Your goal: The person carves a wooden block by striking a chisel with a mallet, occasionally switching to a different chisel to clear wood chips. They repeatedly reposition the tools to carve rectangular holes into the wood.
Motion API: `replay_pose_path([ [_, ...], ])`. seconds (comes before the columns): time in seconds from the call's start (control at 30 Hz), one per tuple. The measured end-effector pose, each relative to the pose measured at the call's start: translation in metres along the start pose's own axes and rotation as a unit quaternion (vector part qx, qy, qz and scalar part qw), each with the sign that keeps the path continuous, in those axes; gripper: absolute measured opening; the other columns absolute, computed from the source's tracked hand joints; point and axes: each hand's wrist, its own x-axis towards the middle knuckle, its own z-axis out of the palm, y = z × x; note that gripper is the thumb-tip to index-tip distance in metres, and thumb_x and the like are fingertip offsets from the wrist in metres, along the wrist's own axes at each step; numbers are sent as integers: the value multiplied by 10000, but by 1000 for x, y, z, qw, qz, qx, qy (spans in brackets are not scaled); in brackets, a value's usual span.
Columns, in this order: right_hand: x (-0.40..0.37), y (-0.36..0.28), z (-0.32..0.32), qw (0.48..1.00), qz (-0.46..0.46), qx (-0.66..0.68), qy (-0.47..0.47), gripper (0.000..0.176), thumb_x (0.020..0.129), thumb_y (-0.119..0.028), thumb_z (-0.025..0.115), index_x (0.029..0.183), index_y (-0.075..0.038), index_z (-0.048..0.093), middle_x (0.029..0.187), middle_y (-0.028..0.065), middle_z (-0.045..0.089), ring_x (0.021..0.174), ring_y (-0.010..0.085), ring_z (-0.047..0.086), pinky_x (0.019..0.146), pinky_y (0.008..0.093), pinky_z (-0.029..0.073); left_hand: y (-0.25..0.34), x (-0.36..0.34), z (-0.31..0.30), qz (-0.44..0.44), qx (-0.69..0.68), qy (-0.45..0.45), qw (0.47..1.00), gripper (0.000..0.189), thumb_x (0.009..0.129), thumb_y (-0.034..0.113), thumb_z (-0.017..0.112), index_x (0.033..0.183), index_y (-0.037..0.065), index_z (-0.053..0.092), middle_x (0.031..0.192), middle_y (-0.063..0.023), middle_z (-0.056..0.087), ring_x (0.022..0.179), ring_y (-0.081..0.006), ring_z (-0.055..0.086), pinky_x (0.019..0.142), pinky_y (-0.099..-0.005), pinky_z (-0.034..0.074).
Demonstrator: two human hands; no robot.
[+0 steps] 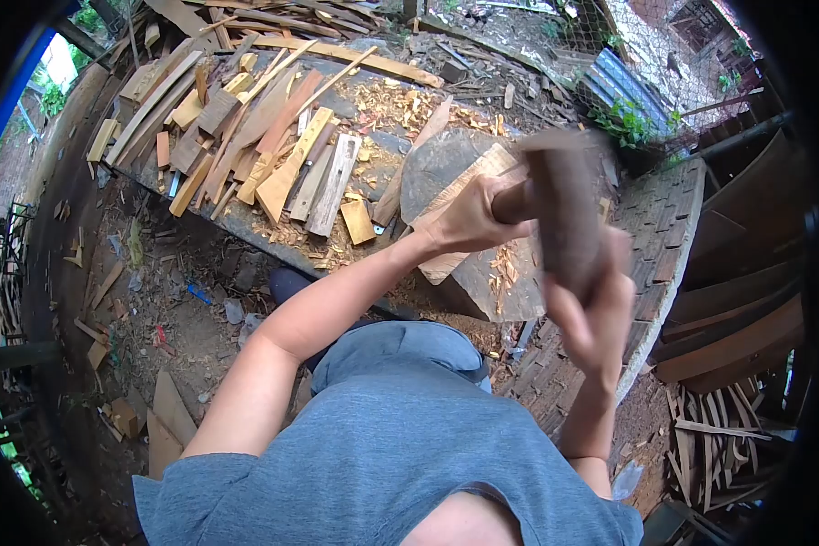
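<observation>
My left hand [471, 218] is closed around a round, dark wooden tool handle [513, 203], its blunt end facing right; the tool's other end is hidden by my hand. Wrapped in my right hand [599, 309] is a thick wooden mallet [569, 200], blurred by motion and raised close in front of me, overlapping the left hand's tool in this view. Beneath my left hand, a pale wooden piece [469, 187] lies across a large chopping block [500, 287] strewn with shavings.
Many offcuts and strips [332, 187] cover the bench on the left, among yellow wood chips [396, 105]. A longer plank [350, 57] lies behind them. On the right runs a curved slab with a rough, block-patterned top [660, 241]. Wire mesh [646, 64] stands at the back.
</observation>
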Motion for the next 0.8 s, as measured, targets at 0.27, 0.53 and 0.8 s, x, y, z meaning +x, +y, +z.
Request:
replay_pose_path([
  [0.27,-15,-4,-6,986,94,125,48,668,715,-217,724,1252,60,438,938,207,629,811,270,656,717,359,496,3,-3,9,19,27,8,999,137,720,103,740,789,30,647,629,-36,612,591,-68,526,556,-292,445],
  [0.53,-23,58,19,908,267,319,48,511,874,-323,625,1250,-8,484,860,70,583,706,116,588,600,267,491,3,-19,37,106,137,-50,984,163,681,155,748,730,106,600,659,-76,648,569,-214,648,540,-355,495],
  [0.8,-4,126,89,946,254,-100,-176,652,805,-590,610,1181,-69,502,809,259,666,787,459,650,693,526,485,-14,-48,53,176,271,-147,935,300,558,197,786,784,132,599,757,-42,658,691,-257,666,618,-364,523],
])
